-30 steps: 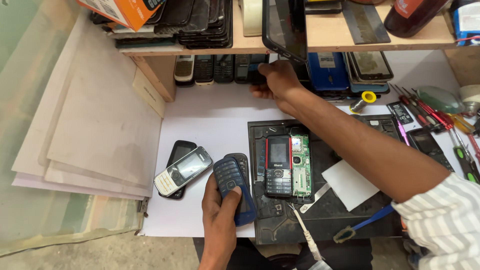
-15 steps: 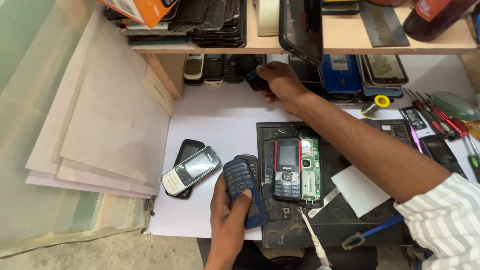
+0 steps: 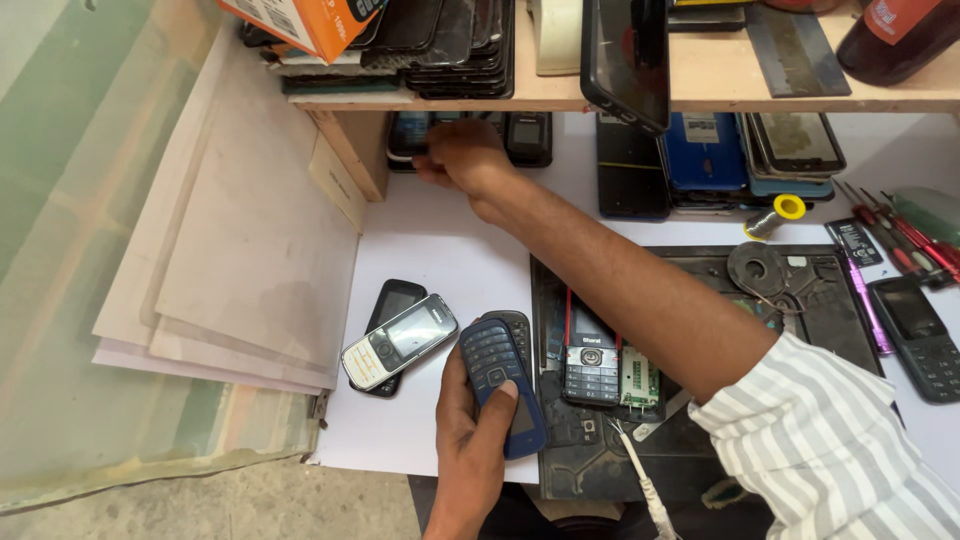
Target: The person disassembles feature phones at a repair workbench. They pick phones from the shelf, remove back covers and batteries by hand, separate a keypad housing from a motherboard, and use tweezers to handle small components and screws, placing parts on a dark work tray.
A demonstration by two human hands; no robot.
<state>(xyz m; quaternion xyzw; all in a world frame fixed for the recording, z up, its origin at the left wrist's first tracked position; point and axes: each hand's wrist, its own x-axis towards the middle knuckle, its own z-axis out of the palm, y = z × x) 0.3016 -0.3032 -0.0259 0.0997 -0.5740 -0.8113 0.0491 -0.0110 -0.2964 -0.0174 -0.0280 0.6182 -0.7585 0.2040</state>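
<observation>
Both hands are working well apart on the white tabletop (image 3: 440, 250). Left hand (image 3: 475, 445) is gripping a dark blue keypad phone (image 3: 500, 385) near the front edge, thumb pressing on its face. Right hand (image 3: 460, 155) is reaching to the back edge under the wooden shelf (image 3: 560, 95), fingers curling onto a row of dark phones (image 3: 520, 135); whether it is gripping one, I cannot tell. A silver phone (image 3: 400, 340) is lying just beside the blue one, toward the left edge.

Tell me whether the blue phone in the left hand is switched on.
Cannot tell: the blue phone faces keypad up, its screen hidden under the left hand thumb.
</observation>
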